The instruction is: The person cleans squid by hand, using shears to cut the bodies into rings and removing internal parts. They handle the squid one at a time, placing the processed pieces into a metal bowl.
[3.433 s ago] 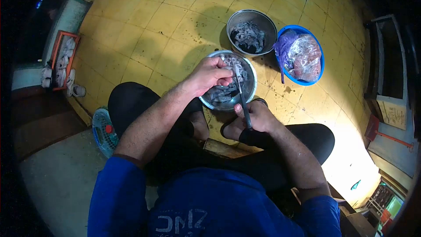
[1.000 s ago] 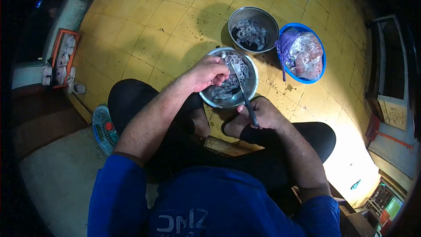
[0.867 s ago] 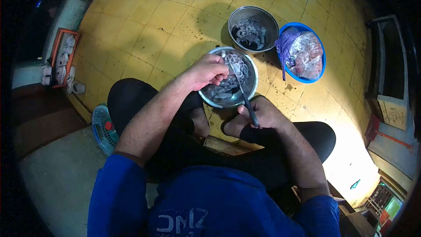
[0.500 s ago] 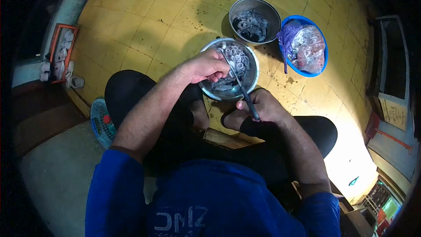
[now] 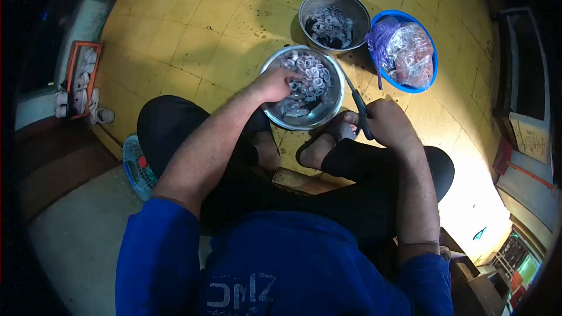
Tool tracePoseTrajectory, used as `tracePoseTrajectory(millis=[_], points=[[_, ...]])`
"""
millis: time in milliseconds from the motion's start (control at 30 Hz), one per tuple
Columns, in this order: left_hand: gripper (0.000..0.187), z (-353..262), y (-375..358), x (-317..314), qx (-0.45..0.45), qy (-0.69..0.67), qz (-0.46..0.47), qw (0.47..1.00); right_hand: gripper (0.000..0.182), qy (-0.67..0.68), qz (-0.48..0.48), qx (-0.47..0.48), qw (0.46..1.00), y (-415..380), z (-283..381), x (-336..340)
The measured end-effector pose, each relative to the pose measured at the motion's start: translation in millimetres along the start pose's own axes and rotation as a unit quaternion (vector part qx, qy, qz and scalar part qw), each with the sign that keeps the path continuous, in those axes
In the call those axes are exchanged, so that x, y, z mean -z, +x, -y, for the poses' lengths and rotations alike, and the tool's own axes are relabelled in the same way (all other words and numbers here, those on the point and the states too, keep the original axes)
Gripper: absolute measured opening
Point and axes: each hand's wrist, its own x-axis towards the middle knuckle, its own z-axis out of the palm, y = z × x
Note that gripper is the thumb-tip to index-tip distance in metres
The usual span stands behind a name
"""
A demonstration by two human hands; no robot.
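A metal bowl (image 5: 266, 64) on the floor between my feet contains pale squid rings (image 5: 314, 75) and a greyish uncut squid piece (image 5: 297, 112) near its lower edge. My left hand (image 5: 276, 85) reaches over the bowl's left side, fingers apart and touching or just above the rings; the fingertips partly blend with them. To the right of the bowl, my right hand (image 5: 389, 122) is closed around the black handle of a knife (image 5: 362, 114). Its blade points up and away along the bowl's right rim.
Behind the bowl stands a deeper metal pot (image 5: 366, 20) with more squid in dark liquid. Beside it, a blue basin (image 5: 434, 61) holds plastic-wrapped contents and a purple bag (image 5: 383, 41). A turquoise basket (image 5: 133, 169) lies by my left knee; a shoe rack (image 5: 76, 82) stands far left.
My right hand has moved right with the knife, drawing the blade off the bowl. My left hand has gone slightly left, and its fingers have opened from their earlier closed grip.
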Motion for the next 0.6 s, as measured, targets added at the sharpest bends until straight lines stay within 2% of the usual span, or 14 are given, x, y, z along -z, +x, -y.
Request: tracePoseTrajectory(millis=[33, 67, 100, 167, 300, 367, 433, 533, 600], points=[[0.035, 1, 1, -2, 0.001, 0.107, 0.030, 0.994, 0.065, 0.003, 0.000, -0.003, 1.000, -1, -1, 2], [0.030, 30, 14, -26, -0.055, 0.170, 0.010, 0.984, 0.065, 0.002, 0.002, -0.006, 1.000, -2, -1, 4], [0.030, 34, 17, -38, -0.056, 0.172, 0.012, 0.983, 0.066, 0.002, 0.003, -0.009, 1.000, -2, -1, 5], [0.028, 28, 19, -62, 0.031, 0.161, 0.123, 0.979, 0.066, 0.005, 0.007, 0.001, 1.000, -3, -1, 5], [0.026, 34, 28, -111, -0.046, 0.262, 0.139, 0.954, 0.066, -0.039, 0.011, 0.047, 0.998, -3, 0, 3], [0.026, 46, 38, -140, -0.001, 0.294, 0.080, 0.952, 0.066, -0.035, 0.011, 0.034, 0.999, -2, -1, 1], [0.029, 45, 38, -150, -0.009, 0.284, 0.071, 0.956, 0.066, -0.030, 0.033, 0.020, 0.999, 2, -4, -3], [0.030, 41, 40, -134, 0.032, 0.347, 0.097, 0.932, 0.065, -0.024, 0.054, 0.019, 0.998, 0, 3, 4], [0.029, 35, 39, -119, 0.119, 0.312, 0.208, 0.919, 0.065, -0.029, 0.052, 0.020, 0.998, 5, 3, 1]])
